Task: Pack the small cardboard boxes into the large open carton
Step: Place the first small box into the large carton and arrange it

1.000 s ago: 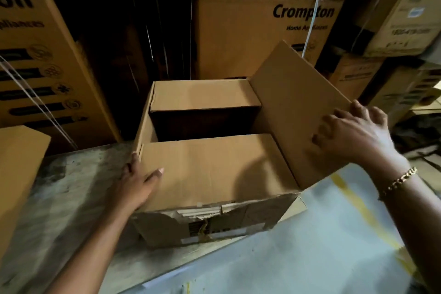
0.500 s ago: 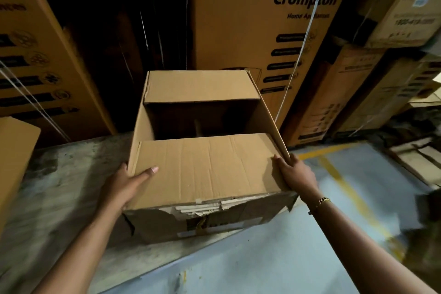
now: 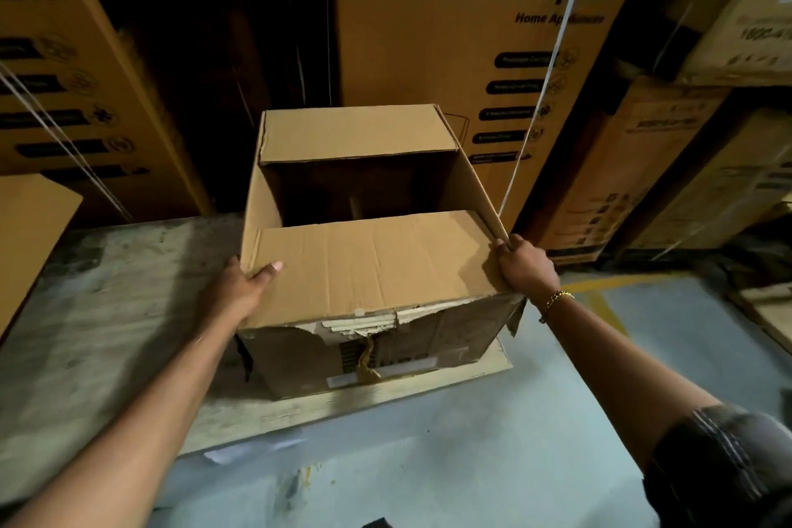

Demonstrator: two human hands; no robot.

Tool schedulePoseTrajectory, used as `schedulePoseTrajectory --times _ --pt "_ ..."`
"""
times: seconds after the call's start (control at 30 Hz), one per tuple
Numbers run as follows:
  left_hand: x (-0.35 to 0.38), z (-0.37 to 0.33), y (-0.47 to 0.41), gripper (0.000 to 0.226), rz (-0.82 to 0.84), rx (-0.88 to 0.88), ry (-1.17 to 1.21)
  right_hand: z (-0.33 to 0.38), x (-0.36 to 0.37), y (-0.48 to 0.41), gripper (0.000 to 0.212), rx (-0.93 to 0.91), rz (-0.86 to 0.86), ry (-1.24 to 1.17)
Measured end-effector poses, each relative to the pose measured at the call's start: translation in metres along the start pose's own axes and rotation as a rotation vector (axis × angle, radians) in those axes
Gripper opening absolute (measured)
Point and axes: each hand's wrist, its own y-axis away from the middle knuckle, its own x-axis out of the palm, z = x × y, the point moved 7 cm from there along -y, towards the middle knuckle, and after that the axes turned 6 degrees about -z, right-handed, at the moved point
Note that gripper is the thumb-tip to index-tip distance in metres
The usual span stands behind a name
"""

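both hands [image 3: 240,287] grip carton [image 3: 368,266]; "crompton" box [image 3: 428,34] behind.

Warehouse storage area. Around me: stacked printed appliance cartons [image 3: 463,56], some bound with strapping [image 3: 540,99]; painted concrete floor [image 3: 471,463] with yellow line marking [image 3: 608,304]; dim lighting.

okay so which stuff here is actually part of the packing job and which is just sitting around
In the job:
open carton
left hand and right hand, gripping its near corners

Just lying about:
Crompton box
stacked printed boxes
wooden board under the carton
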Motion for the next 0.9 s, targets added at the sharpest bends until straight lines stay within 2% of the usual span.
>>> schedulePoseTrajectory --times 0.37,0.77,0.9 --pt "0.031 -0.038 0.078 0.068 -0.040 -0.042 -0.043 -0.058 -0.042 -0.021 0.044 -0.071 0.024 0.032" --pt "0.030 -0.039 0.091 0.075 -0.050 -0.044 -0.115 -0.074 -0.046 -0.021 0.043 -0.139 0.024 0.089" --pt "0.027 -0.033 0.086 0.078 -0.051 -0.069 -0.216 -0.064 -0.053 -0.029 0.047 -0.218 0.073 0.253"
